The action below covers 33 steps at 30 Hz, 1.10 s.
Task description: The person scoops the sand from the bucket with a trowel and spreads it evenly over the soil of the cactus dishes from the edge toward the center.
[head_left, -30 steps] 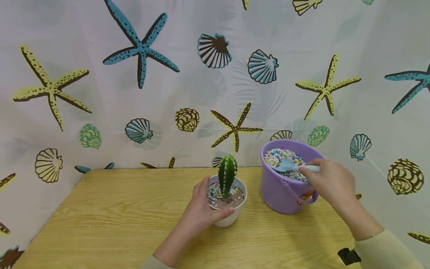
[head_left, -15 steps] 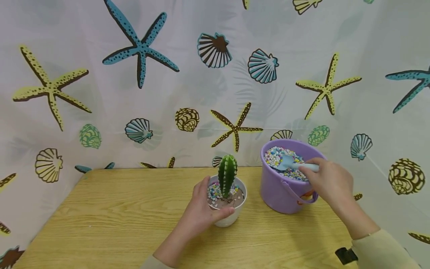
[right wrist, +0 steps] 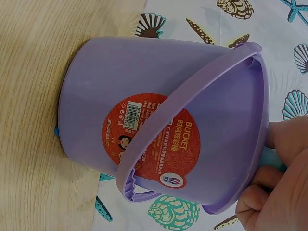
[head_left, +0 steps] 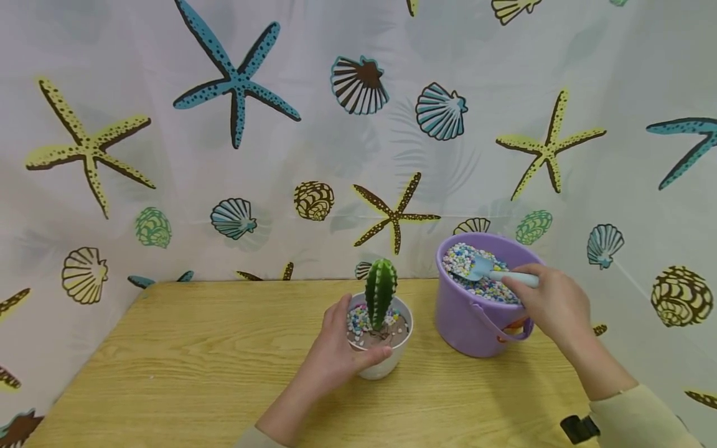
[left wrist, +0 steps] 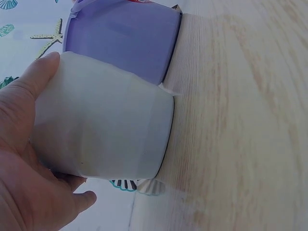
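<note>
In the head view my left hand [head_left: 340,350] holds a white pot [head_left: 378,368] at its near left side, thumb in front and fingers behind. A green cactus [head_left: 381,295] stands upright in the pot, in brown soil partly covered by coloured pebbles. My right hand [head_left: 556,306] grips the handle of a light blue toy shovel [head_left: 512,277] above a purple bucket [head_left: 465,326]. Many small coloured pebbles [head_left: 462,254] lie in the bucket. The shovel's blade is at their surface; whether it carries any is hard to tell. In the right wrist view the bucket's wall mostly hides the shovel.
Pot and bucket stand side by side on a wooden table [head_left: 224,348], the bucket to the right. Its handle [right wrist: 180,96] hangs down on the near side. A white curtain [head_left: 269,155] printed with starfish and shells hangs behind the table.
The shovel's blade has risen and turned slightly in the pebbles, showing more of itself, and has shifted a little to the right. My left hand and the pot have stayed in place.
</note>
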Each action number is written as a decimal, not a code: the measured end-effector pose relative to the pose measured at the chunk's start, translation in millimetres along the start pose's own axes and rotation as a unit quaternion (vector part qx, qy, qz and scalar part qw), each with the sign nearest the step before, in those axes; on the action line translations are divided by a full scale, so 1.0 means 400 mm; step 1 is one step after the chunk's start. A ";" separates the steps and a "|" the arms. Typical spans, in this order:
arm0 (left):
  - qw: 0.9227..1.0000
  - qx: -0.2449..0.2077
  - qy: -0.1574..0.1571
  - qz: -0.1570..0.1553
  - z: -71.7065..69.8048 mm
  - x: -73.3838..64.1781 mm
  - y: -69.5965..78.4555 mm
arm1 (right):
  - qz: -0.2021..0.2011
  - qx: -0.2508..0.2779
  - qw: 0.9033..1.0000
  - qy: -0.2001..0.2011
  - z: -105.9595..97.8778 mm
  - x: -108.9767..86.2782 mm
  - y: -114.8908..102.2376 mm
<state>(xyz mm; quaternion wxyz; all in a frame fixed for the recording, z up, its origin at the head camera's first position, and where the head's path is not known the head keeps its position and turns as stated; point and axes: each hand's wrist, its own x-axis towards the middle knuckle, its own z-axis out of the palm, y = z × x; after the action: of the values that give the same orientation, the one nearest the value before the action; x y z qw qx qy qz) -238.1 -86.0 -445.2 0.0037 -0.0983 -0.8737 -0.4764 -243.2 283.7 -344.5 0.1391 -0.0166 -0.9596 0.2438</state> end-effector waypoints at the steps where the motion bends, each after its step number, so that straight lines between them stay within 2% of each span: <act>1: 1.000 -0.001 0.000 0.001 0.000 0.000 -0.001 | 0.002 0.000 1.000 0.000 0.000 0.000 0.000; 13: 1.000 0.001 0.002 -0.001 0.000 0.001 0.003 | 0.002 0.014 1.000 0.008 -0.002 -0.003 -0.002; 20: 1.000 0.004 -0.004 -0.001 0.002 0.000 0.006 | 0.019 0.040 0.999 0.001 -0.012 -0.021 0.004; 33: 1.000 0.007 -0.001 -0.001 -0.002 -0.002 0.010 | 0.036 0.062 0.996 0.044 -0.024 -0.053 0.023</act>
<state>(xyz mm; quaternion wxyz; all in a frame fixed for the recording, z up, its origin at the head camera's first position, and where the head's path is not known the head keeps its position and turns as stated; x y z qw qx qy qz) -236.8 -84.6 -441.5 0.0027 -0.0977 -0.8772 -0.4701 -220.6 294.0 -346.1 0.1729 -0.0529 -0.9345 0.3068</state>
